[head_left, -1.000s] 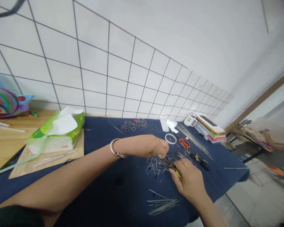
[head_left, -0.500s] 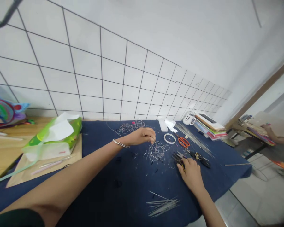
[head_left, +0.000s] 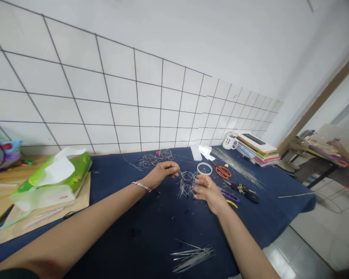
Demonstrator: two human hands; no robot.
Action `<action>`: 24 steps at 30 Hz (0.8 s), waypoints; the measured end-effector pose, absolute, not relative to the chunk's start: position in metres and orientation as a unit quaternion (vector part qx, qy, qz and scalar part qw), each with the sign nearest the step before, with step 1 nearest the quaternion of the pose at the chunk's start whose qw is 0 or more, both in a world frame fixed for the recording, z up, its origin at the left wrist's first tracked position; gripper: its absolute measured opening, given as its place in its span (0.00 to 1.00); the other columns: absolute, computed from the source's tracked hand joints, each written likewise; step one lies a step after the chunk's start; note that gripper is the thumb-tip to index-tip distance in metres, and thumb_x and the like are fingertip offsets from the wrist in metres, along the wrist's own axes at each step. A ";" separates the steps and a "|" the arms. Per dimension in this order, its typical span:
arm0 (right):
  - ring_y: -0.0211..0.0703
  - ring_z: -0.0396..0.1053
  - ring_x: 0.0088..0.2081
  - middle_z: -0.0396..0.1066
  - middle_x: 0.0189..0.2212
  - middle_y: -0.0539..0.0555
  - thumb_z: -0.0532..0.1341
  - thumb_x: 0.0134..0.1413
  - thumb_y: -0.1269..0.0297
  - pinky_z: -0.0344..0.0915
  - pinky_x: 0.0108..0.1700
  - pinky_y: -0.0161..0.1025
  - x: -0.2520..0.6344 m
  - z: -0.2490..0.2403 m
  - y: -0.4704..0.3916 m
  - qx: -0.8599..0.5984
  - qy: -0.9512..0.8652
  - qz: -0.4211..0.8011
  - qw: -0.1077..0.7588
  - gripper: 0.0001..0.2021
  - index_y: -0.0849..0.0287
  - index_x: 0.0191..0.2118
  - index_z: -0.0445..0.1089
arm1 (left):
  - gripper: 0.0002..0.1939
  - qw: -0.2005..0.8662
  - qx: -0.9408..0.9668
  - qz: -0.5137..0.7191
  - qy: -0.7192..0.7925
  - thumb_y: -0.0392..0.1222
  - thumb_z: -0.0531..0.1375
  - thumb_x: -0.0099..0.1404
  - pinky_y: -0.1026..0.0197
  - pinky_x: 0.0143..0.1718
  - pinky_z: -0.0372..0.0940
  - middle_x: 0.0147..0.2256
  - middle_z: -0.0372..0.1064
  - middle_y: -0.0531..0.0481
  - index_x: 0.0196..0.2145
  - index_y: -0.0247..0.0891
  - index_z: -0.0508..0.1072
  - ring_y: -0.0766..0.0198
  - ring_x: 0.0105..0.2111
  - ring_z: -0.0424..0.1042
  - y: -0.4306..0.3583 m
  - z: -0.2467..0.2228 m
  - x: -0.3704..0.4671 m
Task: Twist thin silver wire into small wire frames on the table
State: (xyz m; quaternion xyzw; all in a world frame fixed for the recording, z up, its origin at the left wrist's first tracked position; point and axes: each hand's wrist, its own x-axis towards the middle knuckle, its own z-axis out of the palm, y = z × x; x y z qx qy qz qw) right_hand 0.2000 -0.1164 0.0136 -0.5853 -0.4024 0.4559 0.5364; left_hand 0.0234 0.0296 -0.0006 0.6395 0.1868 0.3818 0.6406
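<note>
A tangled open shape of thin silvery wire (head_left: 182, 187), with dark bits on it, is between my two hands above the dark blue cloth. My left hand (head_left: 164, 173), with a bangle at the wrist, pinches its left upper edge between thumb and fingertips. My right hand (head_left: 209, 193) is at its right side, fingers curved and slightly spread against the wire; its thumb is hard to make out. Just right of that hand lie a purple-handled tool (head_left: 230, 195) and a curved yellow handle (head_left: 232, 204), partly hidden by the hand.
Behind are a wire heap (head_left: 155, 158), a white ring dish (head_left: 204, 168), orange-handled scissors (head_left: 222, 172), black pliers (head_left: 244, 190), long wires (head_left: 237, 166), a mug (head_left: 230, 141) and stacked books (head_left: 258, 149). Cut wires (head_left: 193, 257) lie in front, a tissue pack (head_left: 54, 174) left.
My right hand has left the yellow-handled tool and moved left to the wire shape. My left hand still pinches the wire. The view has shifted slightly.
</note>
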 end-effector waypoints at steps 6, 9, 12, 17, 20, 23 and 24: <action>0.35 0.63 0.29 0.64 0.31 0.48 0.63 0.36 0.65 0.61 0.25 0.30 0.203 -0.004 -0.084 -0.529 -0.363 0.493 0.588 0.18 0.53 0.39 0.64 | 0.13 0.692 0.554 0.402 0.230 0.45 0.63 0.51 0.66 0.25 0.58 0.22 0.66 0.51 0.31 0.33 0.71 0.70 0.22 0.63 0.028 -0.012 0.033; 0.36 0.63 0.29 0.65 0.30 0.47 0.64 0.34 0.65 0.59 0.23 0.30 0.207 -0.012 -0.082 -0.533 -0.356 0.499 0.583 0.18 0.53 0.38 0.65 | 0.13 0.710 0.539 0.391 0.230 0.45 0.63 0.51 0.66 0.26 0.58 0.22 0.65 0.52 0.31 0.33 0.71 0.69 0.23 0.63 0.024 -0.015 0.038; 0.37 0.64 0.31 0.66 0.34 0.49 0.63 0.35 0.66 0.60 0.23 0.30 0.208 -0.014 -0.083 -0.524 -0.355 0.519 0.574 0.18 0.53 0.38 0.65 | 0.12 0.722 0.535 0.377 0.225 0.44 0.63 0.53 0.66 0.26 0.59 0.23 0.65 0.51 0.32 0.34 0.71 0.69 0.24 0.64 0.020 -0.016 0.043; 0.34 0.63 0.27 0.66 0.35 0.50 0.61 0.38 0.65 0.52 0.19 0.26 0.207 -0.009 -0.085 -0.502 -0.366 0.557 0.551 0.17 0.54 0.40 0.66 | 0.12 0.712 0.541 0.380 0.237 0.45 0.62 0.54 0.66 0.27 0.59 0.24 0.67 0.50 0.32 0.34 0.71 0.69 0.24 0.65 0.016 -0.015 0.046; 0.30 0.57 0.22 0.63 0.27 0.47 0.63 0.37 0.65 0.46 0.17 0.26 0.208 -0.006 -0.086 -0.489 -0.370 0.565 0.552 0.17 0.55 0.39 0.66 | 0.12 0.698 0.551 0.384 0.251 0.46 0.61 0.55 0.66 0.26 0.59 0.22 0.67 0.51 0.33 0.34 0.71 0.69 0.22 0.64 0.015 -0.014 0.045; 0.29 0.53 0.20 0.59 0.24 0.45 0.63 0.37 0.66 0.46 0.17 0.27 0.213 -0.008 -0.086 -0.482 -0.372 0.552 0.570 0.16 0.54 0.38 0.66 | 0.12 0.686 0.541 0.409 0.264 0.46 0.61 0.55 0.67 0.25 0.59 0.21 0.66 0.52 0.32 0.34 0.70 0.70 0.21 0.64 0.016 -0.014 0.045; 0.29 0.53 0.20 0.58 0.23 0.44 0.63 0.37 0.66 0.47 0.18 0.27 0.215 -0.010 -0.085 -0.484 -0.376 0.542 0.575 0.15 0.55 0.37 0.66 | 0.12 0.685 0.534 0.417 0.268 0.46 0.61 0.55 0.67 0.25 0.59 0.21 0.66 0.52 0.32 0.34 0.70 0.70 0.21 0.64 0.017 -0.015 0.045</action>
